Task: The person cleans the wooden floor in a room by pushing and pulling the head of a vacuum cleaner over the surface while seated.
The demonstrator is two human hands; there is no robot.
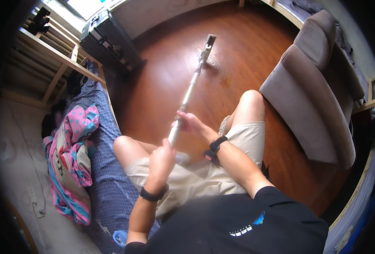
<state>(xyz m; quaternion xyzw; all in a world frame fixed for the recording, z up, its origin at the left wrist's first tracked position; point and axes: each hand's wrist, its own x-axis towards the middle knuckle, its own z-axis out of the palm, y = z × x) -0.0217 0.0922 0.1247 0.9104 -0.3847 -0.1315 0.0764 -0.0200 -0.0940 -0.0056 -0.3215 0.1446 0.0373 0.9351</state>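
Observation:
A long silver telescopic pole (188, 95) with ring-like joints slants away from my lap over the floor. At its far end is a short, grey-brown cylindrical head (211, 40) on a jointed neck; its exact kind I cannot make out. My left hand (162, 158) is closed round the thick near section. Higher up, beside a ring joint, my right hand (189, 122) grips the same pole, thumb along its side. The pole's pale, rounded butt end (182, 159) shows between my left hand and my beige shorts. Both wrists wear black bands.
To the left is a bed with a blue checked sheet (111, 186), a bunched pink and blue blanket (75, 161) and a small blue fan (120, 238). A black suitcase (111, 40) stands beyond it. A grey-brown padded seat (308, 101) is on the right, on reddish wooden floor (166, 51).

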